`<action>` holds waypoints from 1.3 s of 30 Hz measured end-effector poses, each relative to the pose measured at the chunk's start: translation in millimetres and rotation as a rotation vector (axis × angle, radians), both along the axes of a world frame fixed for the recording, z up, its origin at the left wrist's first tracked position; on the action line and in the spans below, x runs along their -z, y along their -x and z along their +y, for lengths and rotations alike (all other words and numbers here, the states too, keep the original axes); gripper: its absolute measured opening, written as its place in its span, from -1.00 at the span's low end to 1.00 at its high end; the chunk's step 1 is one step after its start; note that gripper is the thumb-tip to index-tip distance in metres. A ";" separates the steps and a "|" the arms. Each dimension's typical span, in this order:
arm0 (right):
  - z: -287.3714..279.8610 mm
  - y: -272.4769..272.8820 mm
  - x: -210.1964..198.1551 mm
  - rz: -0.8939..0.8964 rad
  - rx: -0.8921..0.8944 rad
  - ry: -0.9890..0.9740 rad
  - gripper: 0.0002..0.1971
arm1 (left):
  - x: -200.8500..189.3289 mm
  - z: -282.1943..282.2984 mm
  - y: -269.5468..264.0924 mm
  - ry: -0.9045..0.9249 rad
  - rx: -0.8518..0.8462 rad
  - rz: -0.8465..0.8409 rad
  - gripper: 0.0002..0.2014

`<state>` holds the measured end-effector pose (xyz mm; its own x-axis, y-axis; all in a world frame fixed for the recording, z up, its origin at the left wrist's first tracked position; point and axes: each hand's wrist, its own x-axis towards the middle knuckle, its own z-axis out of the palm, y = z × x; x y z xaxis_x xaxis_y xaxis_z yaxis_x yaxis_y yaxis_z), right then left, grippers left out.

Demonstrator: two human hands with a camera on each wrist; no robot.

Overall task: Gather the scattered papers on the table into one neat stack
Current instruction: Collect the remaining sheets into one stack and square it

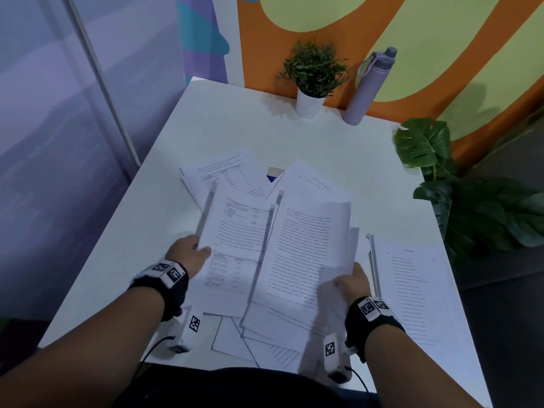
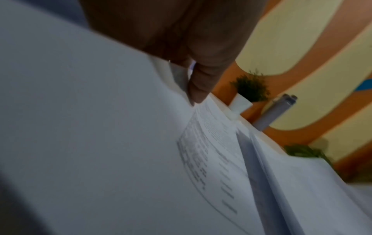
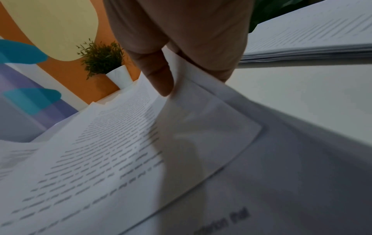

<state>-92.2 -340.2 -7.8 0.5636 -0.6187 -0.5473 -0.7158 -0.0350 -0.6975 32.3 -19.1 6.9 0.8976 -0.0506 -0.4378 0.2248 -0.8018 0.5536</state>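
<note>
From the head view, a smooth white matte table (image 1: 235, 128) stands against a wall painted in orange and pale yellow-green curves, with a frosted lilac panel along its left edge. At the far edge stand a small spiky green plant in a white pot (image 1: 312, 83) and a slim lilac bottle with a grey cap (image 1: 369, 89); broad dark green leaves (image 1: 471, 201) hang just beyond the right edge. Thin white printed sheets (image 1: 226, 175) lie fanned and overlapping across the middle down to the near edge, and a squared stack of printed pages (image 1: 412, 290) lies at the right edge. The left hand (image 1: 188, 256) pinches the left margin of a raised printed page (image 1: 235, 231); the right hand (image 1: 350, 285) grips the bottom corner of a second lifted text page (image 1: 306, 245). From the left wrist, a finger (image 2: 201, 85) presses into blurred paper beside the sheet's edge. From the right wrist, thumb and fingers (image 3: 159, 76) clamp a curling paper corner (image 3: 187, 89), the layered edges of the stack showing behind.
</note>
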 end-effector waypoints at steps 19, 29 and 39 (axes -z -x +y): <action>3.2 -19.4 -26.4 -0.192 0.002 -0.045 -0.62 | -46.3 0.5 4.9 0.341 -0.395 -0.267 -0.46; 63.0 -24.8 -9.1 -0.257 -0.124 -0.426 -0.75 | -0.3 -14.8 38.6 0.392 -0.246 0.150 -0.53; 36.6 -17.4 0.5 0.335 -0.636 0.326 -0.66 | -38.0 -2.4 -8.2 0.336 -0.296 -0.135 -0.47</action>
<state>-74.9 -303.6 -8.3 0.7004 -0.3917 -0.5966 -0.6600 -0.6737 -0.3324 40.5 -21.5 44.9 0.9427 0.0975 -0.3191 0.3250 -0.4851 0.8118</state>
